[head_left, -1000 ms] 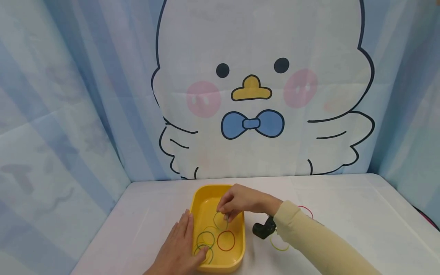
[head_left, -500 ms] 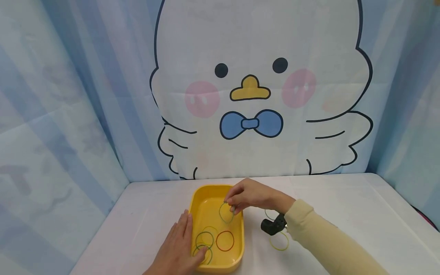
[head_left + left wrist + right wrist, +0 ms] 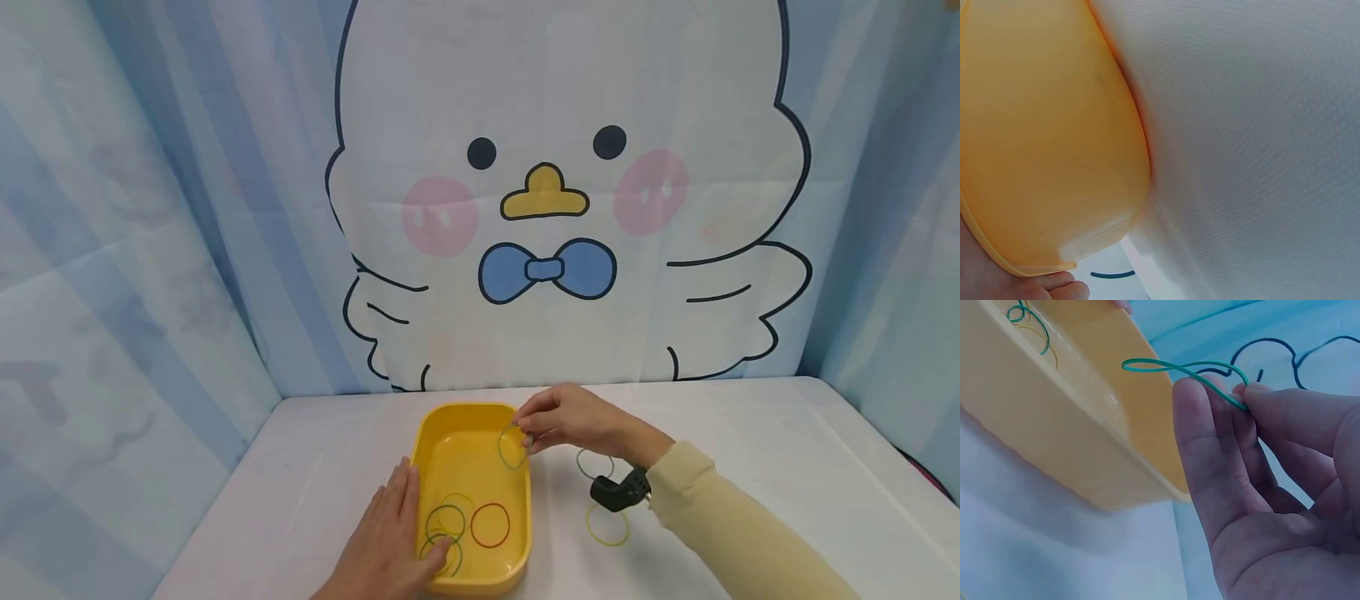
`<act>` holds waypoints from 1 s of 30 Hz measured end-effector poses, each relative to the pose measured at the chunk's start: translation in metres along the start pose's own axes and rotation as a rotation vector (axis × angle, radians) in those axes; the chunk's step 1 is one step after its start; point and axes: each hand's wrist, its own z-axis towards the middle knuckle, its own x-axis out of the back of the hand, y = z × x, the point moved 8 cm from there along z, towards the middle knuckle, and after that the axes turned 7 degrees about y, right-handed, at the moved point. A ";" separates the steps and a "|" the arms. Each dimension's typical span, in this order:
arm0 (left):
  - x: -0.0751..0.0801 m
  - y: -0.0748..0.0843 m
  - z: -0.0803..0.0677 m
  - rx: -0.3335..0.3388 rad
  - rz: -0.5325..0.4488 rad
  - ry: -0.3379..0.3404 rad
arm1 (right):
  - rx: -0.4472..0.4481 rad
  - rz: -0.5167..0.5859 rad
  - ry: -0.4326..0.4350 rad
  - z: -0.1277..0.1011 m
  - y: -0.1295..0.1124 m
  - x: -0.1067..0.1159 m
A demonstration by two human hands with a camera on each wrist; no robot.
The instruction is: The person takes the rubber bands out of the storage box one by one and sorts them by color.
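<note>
The right hand [image 3: 573,417] pinched a thin, smooth green band [image 3: 1179,367] between thumb and fingertips, its loop narrow and twisted, held up near the right rim of a glossy yellow tray [image 3: 465,454]. The left hand [image 3: 386,533] lay along the tray's left side, fingers straight and close together, thumb over the rim. Inside lay a round red band [image 3: 491,503] beside overlapping green and yellow loops [image 3: 446,506]. Right of the tray, a yellow ring [image 3: 608,546] rested on white, finely textured cloth [image 3: 750,433].
</note>
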 end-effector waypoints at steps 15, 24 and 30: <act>0.001 0.000 -0.001 0.005 -0.009 -0.004 | -0.060 0.102 0.132 -0.016 0.033 0.038; 0.001 0.001 0.000 0.008 -0.001 -0.011 | -0.113 0.106 0.213 -0.020 0.060 0.054; 0.000 0.000 0.001 0.021 -0.004 -0.027 | -0.114 0.118 0.238 -0.021 0.075 0.060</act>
